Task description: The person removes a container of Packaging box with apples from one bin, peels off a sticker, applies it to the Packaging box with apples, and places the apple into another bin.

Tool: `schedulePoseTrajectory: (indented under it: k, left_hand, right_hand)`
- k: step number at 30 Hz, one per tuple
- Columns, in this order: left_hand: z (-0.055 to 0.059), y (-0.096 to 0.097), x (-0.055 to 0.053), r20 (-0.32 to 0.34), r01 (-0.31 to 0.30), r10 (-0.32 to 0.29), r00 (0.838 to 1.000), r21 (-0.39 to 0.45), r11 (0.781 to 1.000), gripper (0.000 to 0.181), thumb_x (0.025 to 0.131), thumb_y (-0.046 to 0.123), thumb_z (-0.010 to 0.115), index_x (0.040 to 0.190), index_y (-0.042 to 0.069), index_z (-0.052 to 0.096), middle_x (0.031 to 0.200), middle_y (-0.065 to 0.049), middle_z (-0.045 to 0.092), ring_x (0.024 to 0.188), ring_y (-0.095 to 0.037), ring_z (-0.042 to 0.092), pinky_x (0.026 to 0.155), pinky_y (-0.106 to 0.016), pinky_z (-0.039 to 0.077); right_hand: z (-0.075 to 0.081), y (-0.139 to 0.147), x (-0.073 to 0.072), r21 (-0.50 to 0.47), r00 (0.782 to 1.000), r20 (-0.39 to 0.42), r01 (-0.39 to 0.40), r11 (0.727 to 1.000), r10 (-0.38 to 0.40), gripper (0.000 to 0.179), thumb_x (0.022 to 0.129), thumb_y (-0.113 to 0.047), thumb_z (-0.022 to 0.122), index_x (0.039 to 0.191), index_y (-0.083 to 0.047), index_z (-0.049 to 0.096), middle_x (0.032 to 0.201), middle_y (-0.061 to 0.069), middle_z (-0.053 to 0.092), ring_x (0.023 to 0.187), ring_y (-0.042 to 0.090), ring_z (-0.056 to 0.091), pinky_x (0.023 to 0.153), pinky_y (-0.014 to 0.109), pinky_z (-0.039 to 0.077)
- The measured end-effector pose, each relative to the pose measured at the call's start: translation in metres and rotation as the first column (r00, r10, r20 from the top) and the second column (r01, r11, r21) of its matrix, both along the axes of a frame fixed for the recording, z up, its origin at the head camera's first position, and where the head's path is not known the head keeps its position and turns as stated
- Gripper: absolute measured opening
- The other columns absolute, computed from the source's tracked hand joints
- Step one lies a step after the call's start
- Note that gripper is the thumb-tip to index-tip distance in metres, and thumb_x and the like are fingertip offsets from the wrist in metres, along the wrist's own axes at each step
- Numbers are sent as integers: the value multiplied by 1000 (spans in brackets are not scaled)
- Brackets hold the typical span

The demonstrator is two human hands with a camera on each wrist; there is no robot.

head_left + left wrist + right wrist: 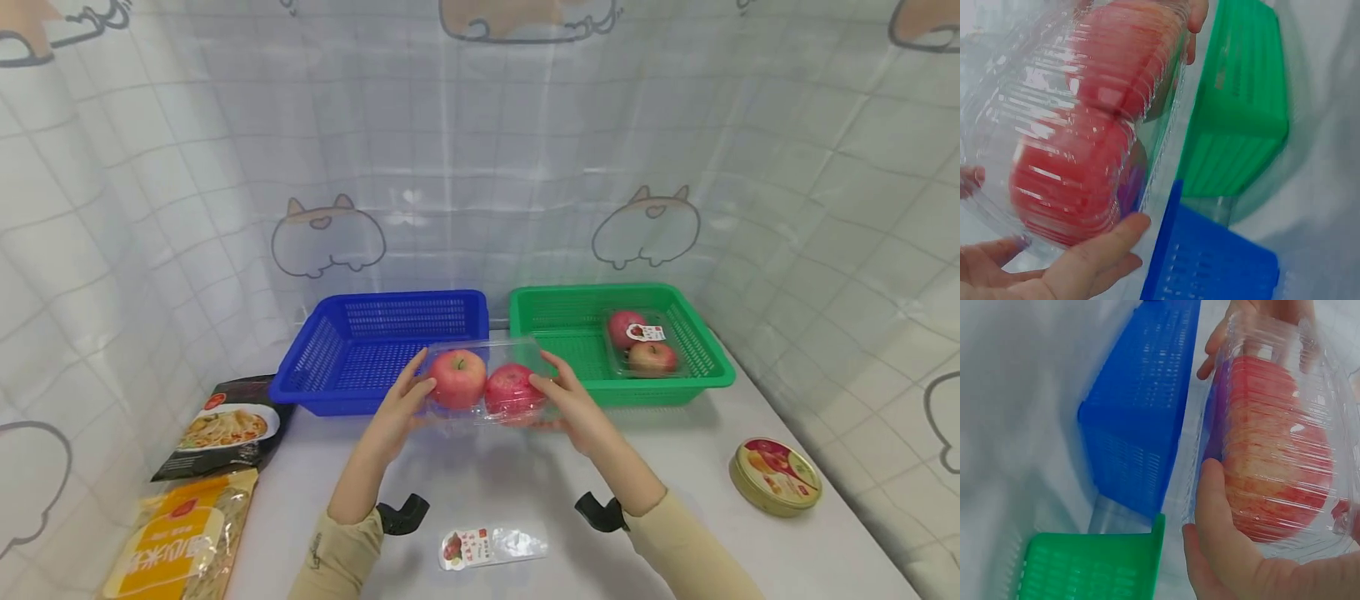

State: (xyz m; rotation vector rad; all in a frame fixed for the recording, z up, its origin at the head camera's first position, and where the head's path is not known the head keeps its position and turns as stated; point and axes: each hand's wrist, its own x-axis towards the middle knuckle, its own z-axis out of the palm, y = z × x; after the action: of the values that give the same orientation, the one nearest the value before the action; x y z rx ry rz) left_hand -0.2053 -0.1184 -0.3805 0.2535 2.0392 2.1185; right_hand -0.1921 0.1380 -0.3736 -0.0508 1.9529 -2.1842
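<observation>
A clear plastic clamshell box [501, 353] with two red apples [459, 379] inside is held up above the table, in front of the baskets. My left hand [399, 410] grips its left end, thumb on the near side and fingers round the edge. At the other end my right hand [573, 406] holds the box in the same way. Both wrist views show the ridged plastic close up, with fingers [1094, 253] pressed to its sides. On the table below, between the forearms, lies a label strip [491, 547] with an apple picture.
A blue basket [318, 398] stands behind at left. The green basket [555, 292] at right contains another labelled box of apples [654, 358]. A dark noodle packet [225, 427] and a yellow packet [180, 542] lie at left; a round tin [776, 477] sits at right.
</observation>
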Motion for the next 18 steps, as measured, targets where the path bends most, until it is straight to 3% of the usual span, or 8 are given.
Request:
schedulePoseTrajectory:
  k: [6, 18]
  left_hand:
    - [-5, 5, 14, -5, 61, -61, 998, -21, 998, 62, 98, 21, 42, 150, 19, 9, 153, -18, 6, 136, -40, 18, 97, -56, 34]
    - [-18, 3, 43, 29, 120, -116, 993, -161, 980, 64, 97, 27, 45, 150, 17, 11, 153, -19, 7, 133, -47, 19, 94, -65, 31]
  right_hand:
    - [-7, 5, 21, 5, 1000, 6, 26, 1000, -26, 62, 93, -22, 52, 146, -20, 18, 134, 21, 30, 120, 41, 38, 82, 53, 49]
    - [-25, 12, 56, 22, 999, 23, 48, 999, -49, 63, 90, -19, 54, 143, -18, 22, 134, 22, 22, 116, 41, 41, 78, 53, 50]
